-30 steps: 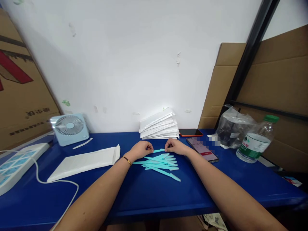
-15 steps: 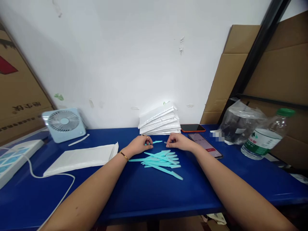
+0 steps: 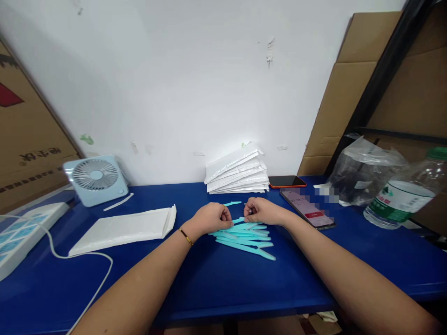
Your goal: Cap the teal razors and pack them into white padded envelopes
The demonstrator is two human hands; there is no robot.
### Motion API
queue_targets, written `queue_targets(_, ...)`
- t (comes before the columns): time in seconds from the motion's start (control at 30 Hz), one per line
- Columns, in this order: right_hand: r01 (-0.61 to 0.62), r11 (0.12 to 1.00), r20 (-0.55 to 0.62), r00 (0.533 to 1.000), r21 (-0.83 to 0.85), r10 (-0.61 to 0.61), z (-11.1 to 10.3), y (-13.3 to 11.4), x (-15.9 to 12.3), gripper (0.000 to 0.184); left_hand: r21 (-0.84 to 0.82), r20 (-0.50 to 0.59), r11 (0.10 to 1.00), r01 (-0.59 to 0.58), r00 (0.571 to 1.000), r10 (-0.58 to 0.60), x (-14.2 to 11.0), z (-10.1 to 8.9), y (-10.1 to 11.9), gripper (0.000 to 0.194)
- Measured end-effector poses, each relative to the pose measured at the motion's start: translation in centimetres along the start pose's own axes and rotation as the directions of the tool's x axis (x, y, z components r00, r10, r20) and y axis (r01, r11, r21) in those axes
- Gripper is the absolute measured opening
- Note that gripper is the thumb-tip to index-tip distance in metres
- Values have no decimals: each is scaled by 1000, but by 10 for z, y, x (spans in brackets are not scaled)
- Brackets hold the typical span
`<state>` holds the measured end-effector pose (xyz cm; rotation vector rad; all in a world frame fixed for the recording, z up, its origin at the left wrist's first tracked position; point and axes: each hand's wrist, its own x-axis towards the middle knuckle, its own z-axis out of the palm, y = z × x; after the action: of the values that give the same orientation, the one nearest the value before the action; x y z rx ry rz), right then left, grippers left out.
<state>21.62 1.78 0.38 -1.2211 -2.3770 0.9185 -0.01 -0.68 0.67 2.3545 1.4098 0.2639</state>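
Note:
A teal eyebrow razor spans the gap between my two hands, just above the near pile. My left hand is closed in a pinch at its handle end. At the other end, the fingertips of my right hand are closed on its tip; any small cap there is too small to make out. Below them lies a loose pile of teal eyebrow razors, partly covered by my left fingers. Behind the hands, a single razor rests on the blue table.
White padded envelopes are stacked against the wall, and one more envelope lies left. A small fan and a white cable are also left. On the right are two phones, a plastic bag and a bottle.
Both hands have come nearer, down to the pile, and closer together. The razor by my left fingers now lies alone behind them, and another razor is between my hands. The view has shifted slightly.

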Motion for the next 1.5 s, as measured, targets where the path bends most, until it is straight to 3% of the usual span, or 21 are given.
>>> queue_targets(0.17, 31, 998, -80, 996, 58, -26, -3, 9, 3, 16, 57, -120, 998, 20, 993, -13, 7, 1, 1, 17)
queue_targets(0.3, 38, 999, -170, 985, -13, -40, -11, 25, 5, 13, 154, -245, 987, 33, 970, 6, 11, -1, -8, 14)
queue_targets(0.5, -3, 994, -272, 962, -109, -27, -23, 42, 5, 16, 99, -260, 995, 20, 965, 7, 11, -3, -24, 14)
queue_targets(0.6, 101, 989, -182, 976, -106, -119, -24, 30, -2, 19, 66, -298, 997, -46, 952, 63, 8, -1, -18, 18)
queue_targets(0.7, 162, 984, 25, 987, -78, -161, -19, 14, -10, 22, 4, -201, 989, -146, 969, 144, 3, 2, -7, 18)
queue_targets(0.77, 157, 984, 98, 984, -79, -149, -15, 8, -12, 26, -47, -112, 984, -171, 980, 165, -1, 4, 0, 23)
queue_targets(0.87, 144, 987, 105, 985, -71, -136, -10, 7, -11, 24, -92, -34, 985, -146, 989, 143, -4, 5, 4, 26)
queue_targets(1.1, 59, 996, -15, 998, 65, -58, -9, 13, -5, 24, -83, -70, 991, -110, 992, 104, -3, 5, 4, 30)
queue_targets(1.27, 11, 977, -47, 999, 211, -1, -11, 17, -1, 25, -5, -152, 995, -102, 983, 100, 2, 2, 6, 25)
queue_targets(1.37, -47, 969, -86, 994, 242, 70, -17, 28, 1, 26, 88, -210, 996, -31, 976, 49, 5, -2, -2, 24)
queue_targets(1.5, -84, 992, -209, 973, 89, 101, -22, 40, 1, 24, 127, -294, 985, 117, 953, -75, 6, -5, -15, 23)
